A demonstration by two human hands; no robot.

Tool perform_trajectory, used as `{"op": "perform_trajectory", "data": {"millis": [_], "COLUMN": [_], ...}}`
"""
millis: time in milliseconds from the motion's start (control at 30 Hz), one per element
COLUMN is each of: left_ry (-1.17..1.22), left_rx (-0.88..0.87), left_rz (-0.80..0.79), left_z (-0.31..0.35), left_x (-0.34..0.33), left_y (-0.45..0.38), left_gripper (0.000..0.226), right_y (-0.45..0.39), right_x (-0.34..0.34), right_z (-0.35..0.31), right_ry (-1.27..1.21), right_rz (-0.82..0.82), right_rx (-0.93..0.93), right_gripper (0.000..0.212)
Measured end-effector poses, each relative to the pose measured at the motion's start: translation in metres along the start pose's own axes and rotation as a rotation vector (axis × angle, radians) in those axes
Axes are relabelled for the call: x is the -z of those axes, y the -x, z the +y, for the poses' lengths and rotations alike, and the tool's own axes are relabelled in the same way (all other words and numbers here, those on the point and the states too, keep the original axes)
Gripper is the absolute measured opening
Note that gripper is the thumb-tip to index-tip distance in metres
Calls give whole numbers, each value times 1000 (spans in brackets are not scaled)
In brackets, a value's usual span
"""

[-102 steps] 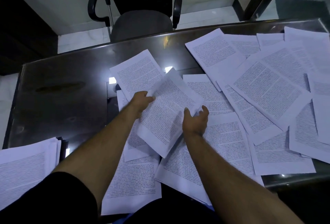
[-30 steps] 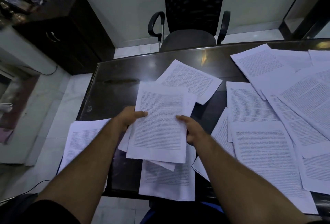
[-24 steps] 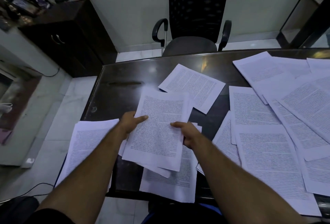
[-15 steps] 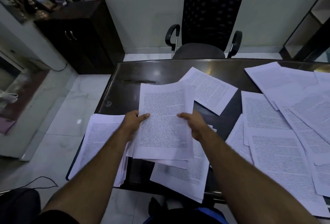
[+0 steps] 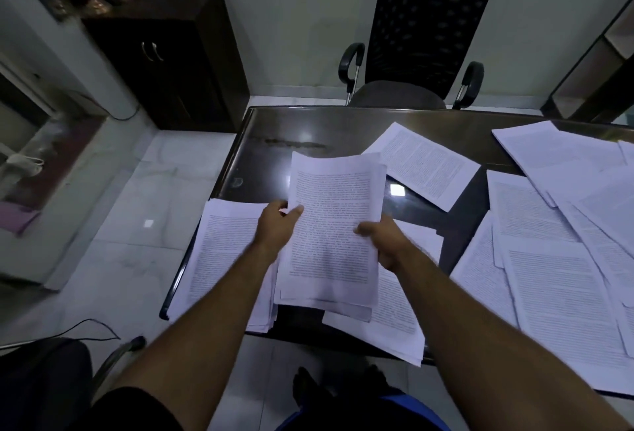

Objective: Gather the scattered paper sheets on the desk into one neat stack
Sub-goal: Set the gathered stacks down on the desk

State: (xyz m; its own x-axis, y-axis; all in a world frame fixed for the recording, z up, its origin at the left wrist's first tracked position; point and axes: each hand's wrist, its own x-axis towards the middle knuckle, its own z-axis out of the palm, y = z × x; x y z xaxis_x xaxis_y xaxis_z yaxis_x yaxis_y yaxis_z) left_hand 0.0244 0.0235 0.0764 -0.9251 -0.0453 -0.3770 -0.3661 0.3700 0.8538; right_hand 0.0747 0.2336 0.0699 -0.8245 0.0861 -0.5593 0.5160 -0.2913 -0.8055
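Holding a bundle of sheets above the table.
Left to right: a stack lies at the table's left edge; the left hand grips the bundle's left side, the right hand its right; loose sheets cover the table's right part.

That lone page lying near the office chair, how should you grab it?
The lone page lies flat and slanted on the desk. Its near left corner, by the held sheaf, sits over bare desktop. Coming from that side, pinch that corner and lift.
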Motion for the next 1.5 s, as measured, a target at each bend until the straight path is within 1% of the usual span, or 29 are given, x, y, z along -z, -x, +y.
{"op": "perform_trajectory", "data": {"millis": [67,100,200,300,400,500,600,733,767,833,867,933,1000,1033,1067,1133,1233,1300,1433,1500], "left_ry": [16,0,-21,-44,-127,-159,-205,-237,-253,-308,-377,-632,-838,-870,-872,-773,-592,-537,-480,-459], "left_rx": [10,25,56,66,131,188,215,171,166,135,99,-30,-184,-250,-323,-413,-377,-382,-383,-395], "left_rz": [-67,-62,27,95,186,226,209,159,149,144,164,266,331,330,313,210,17,-66,-210,-247], "left_z": [-3,-6,-19,-38,-63,-85,-109,-125,-130,-134,-135,-139,-140,-139,-137,-133,-120,-113,-97,-87], "left_x": [7,14,40,73,111,138,154,154,154,150,147,142,136,132,127,114,85,63,10,-19], "left_y": [7,9,12,14,11,-3,-26,-52,-60,-68,-70,-71,-67,-63,-59,-50,-35,-27,-11,-3], "left_gripper": [31,33,34,27,36,31,26,32,35,41,46,55,57,55,51,40,25,19,10,10], "right_y": [1,0,-6,-11,-8,-11,-21,-30,-33,-38,-39,-40,-37,-35,-34,-31,-22,-15,0,4], "right_x": [-10,-18,-43,-79,-120,-147,-171,-185,-189,-192,-194,-197,-201,-204,-206,-207,-195,-176,-118,-90], "right_z": [4,6,15,30,54,76,99,107,108,110,111,113,114,114,114,113,108,104,98,96], "right_ry": [-5,-3,26,177,292,350,371,327,338,432,499,558,554,557,561,576,575,569,557,521], "right_rz": [31,15,-83,-157,-200,-165,-43,80,116,178,199,256,310,337,365,415,450,493,593,626], "right_rx": [0,-11,-58,-75,-106,-79,-57,-107,-99,-48,-21,-7,19,39,62,99,102,104,78,69], "right_gripper": [42,42,46,43,44,44,41,26,26,39,48,60,61,61,61,57,41,29,22,19]}}
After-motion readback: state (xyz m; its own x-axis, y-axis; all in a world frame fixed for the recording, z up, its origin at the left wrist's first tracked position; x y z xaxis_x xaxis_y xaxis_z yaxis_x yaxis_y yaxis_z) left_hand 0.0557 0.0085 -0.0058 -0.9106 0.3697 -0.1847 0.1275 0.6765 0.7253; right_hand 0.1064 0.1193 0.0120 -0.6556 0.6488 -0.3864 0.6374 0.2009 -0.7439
